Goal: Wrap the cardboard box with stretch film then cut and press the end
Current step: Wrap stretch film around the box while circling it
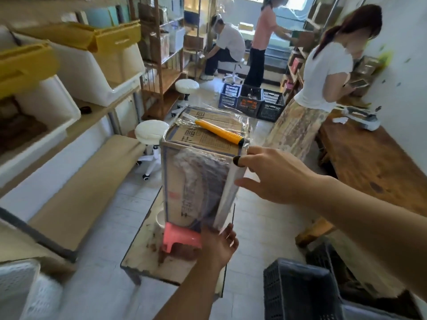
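At the centre of the frame a tall box [198, 172] is standing upright on a pink stool [180, 239], which is sitting on a low counter [147, 255]. Clear film [203, 179] is covering the box's near face and top, wrinkled and glinting. A roll [228, 199] of film is standing upright against the box's right front edge, held at both ends. The right hand [275, 174] is reaching in from the right edge of the frame, arm stretched out and forearm running diagonally up-left; its fingers are curled over the top end of the roll, gripping it, with the thumb lower on the roll's side. The left hand [219, 245] is coming up from the bottom centre, wrist bent back and palm turned up, fingers cupping the roll's bottom end beside the stool. A yellow knife [219, 131] is lying on top of the box, slanting from upper left to lower right, its dark end near the right hand's fingers.
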A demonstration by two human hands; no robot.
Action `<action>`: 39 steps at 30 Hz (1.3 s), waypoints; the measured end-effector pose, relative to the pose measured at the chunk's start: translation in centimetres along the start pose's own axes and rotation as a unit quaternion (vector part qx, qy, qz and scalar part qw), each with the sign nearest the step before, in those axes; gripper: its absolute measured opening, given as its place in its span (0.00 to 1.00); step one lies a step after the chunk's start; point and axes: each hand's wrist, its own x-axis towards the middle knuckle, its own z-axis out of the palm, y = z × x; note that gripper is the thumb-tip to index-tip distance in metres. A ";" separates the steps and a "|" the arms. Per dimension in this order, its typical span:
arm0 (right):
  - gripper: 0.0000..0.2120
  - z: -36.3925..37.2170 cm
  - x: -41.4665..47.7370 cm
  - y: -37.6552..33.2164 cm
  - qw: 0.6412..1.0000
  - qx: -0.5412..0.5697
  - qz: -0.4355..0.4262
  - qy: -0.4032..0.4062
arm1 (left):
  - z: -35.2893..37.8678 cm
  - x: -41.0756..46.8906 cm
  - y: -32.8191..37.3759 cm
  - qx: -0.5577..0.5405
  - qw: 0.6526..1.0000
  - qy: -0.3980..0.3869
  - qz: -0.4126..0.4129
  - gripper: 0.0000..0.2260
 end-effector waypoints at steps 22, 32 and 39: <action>0.14 0.6 -2.2 10.5 0.995 0.022 0.058 -0.077 | 8.7 2.0 -7.4 0.141 0.985 0.079 0.052 0.15; 0.22 2.3 0.9 16.6 0.995 0.041 0.019 -0.094 | 12.2 6.1 -8.0 0.068 0.989 0.110 0.072 0.19; 0.26 3.0 5.0 20.8 0.990 0.080 -0.084 -0.078 | 13.7 12.5 -7.3 -0.053 0.986 0.109 0.112 0.28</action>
